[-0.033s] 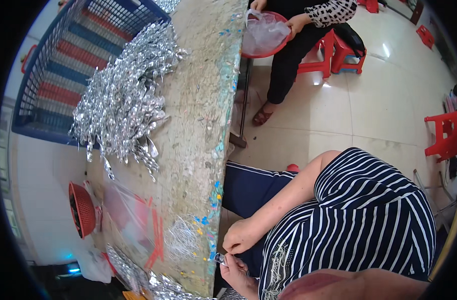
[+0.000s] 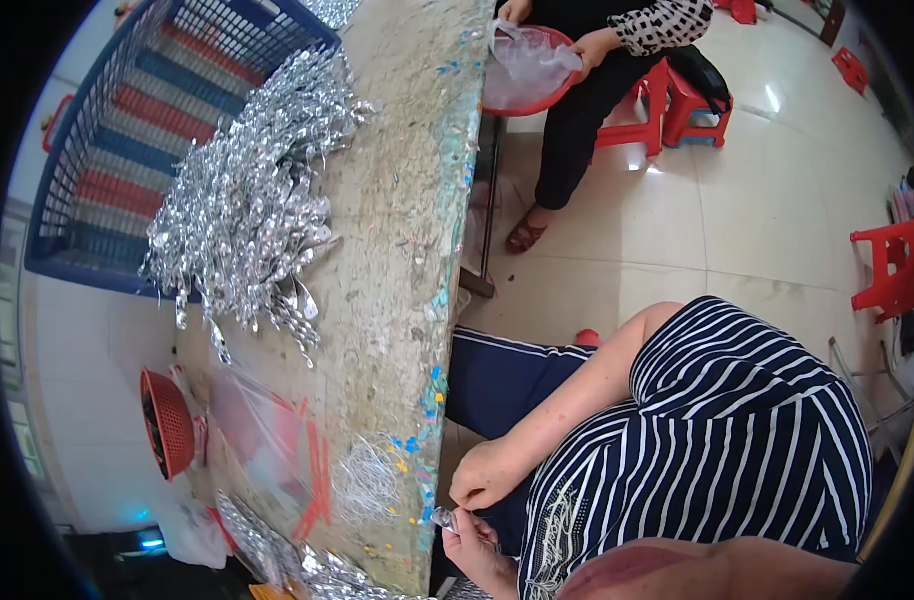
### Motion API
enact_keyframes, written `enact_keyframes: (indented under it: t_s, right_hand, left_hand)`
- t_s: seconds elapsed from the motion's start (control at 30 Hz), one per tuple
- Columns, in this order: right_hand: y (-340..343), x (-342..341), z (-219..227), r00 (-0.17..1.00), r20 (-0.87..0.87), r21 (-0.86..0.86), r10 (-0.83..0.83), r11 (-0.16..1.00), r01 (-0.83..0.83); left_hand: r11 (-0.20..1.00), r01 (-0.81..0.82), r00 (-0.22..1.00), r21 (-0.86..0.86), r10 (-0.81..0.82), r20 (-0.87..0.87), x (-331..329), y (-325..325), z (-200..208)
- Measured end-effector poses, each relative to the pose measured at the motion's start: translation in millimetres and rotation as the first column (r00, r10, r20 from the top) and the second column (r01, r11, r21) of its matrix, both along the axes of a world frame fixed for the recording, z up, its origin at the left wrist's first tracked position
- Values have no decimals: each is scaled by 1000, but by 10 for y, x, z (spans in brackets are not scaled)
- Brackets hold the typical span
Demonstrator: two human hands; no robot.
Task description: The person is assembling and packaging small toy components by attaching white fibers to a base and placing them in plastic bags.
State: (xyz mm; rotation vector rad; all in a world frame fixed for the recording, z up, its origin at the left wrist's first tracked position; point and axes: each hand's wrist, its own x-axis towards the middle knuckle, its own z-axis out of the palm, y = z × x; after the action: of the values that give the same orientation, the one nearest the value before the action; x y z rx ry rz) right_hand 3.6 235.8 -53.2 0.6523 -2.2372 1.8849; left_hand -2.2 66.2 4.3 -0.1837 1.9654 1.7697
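My left hand (image 2: 469, 543), the lower one in the head view, pinches a small shiny silver piece (image 2: 443, 518) at the table's edge. Just above it is my right hand (image 2: 485, 474), its fingers curled down close to the left fingertips; whatever they grip is hidden. Beside both hands, a tangle of thin white ties (image 2: 365, 480) lies on the worn table (image 2: 387, 250). A big heap of shiny silver spoon-shaped pieces (image 2: 247, 200) spreads across the table farther up, spilling from a blue crate.
The blue plastic crate (image 2: 42, 225) lies behind the heap. Red strips (image 2: 315, 470), a clear plastic bag (image 2: 252, 430) and a red basket (image 2: 175, 425) are past the ties. A co-worker's hands (image 2: 595, 47) hold a red basin (image 2: 532, 108). Red stools (image 2: 889, 270) stand on the floor.
The small silver piece at my left fingertips looks slightly turned and duller. Both hands stay almost in place.
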Motion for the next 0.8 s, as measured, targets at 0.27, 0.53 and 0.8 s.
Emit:
enact_keyframes:
  t_s: [0.27, 0.53, 0.8]
  right_hand:
    - [264, 119, -6, 985, 123, 96, 120, 986, -133]
    - [537, 143, 5, 972, 175, 41, 156, 985, -166]
    - [729, 204, -100, 941, 303, -46, 151, 989, -144]
  left_hand:
    - [989, 121, 993, -82, -121, 5, -72, 153, -29]
    - [946, 300, 953, -119, -301, 6, -11, 457, 9]
    - [863, 412, 907, -294, -418, 44, -64, 638, 56]
